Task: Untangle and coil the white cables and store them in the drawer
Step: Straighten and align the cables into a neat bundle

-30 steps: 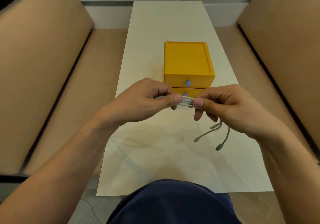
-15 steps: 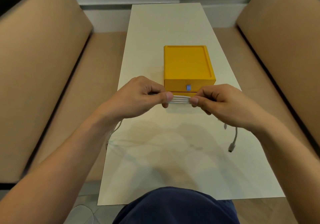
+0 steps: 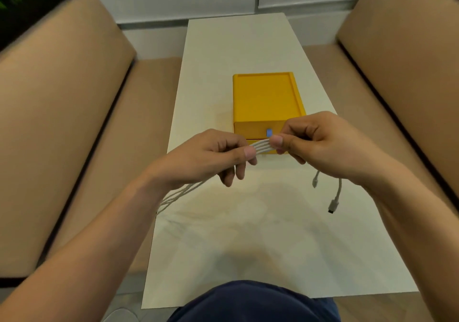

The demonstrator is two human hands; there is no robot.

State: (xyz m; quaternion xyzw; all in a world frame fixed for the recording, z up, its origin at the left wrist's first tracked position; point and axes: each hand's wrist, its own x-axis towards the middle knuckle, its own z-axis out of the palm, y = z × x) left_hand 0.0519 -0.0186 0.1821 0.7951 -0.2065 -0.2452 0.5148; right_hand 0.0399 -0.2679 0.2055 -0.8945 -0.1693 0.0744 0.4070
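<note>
- Your left hand and right hand each pinch the flat bundle of thin white cables between thumb and curled fingers. A short stretch is held taut in the air between them.
- The side-by-side hold seems meant to line the strands up parallel before you coil them.
- The loose strands trail from under your left hand towards the table's left edge, and two plug ends hang below your right hand.
- The small yellow plastic drawer box stands on the long white table, just behind the bundle.
- Its upper drawer, marked by a blue tab, is closed, so you cannot see what it contains.
- The cables are not yet coiled or stored, and you will need a free hand for the drawer.
</note>
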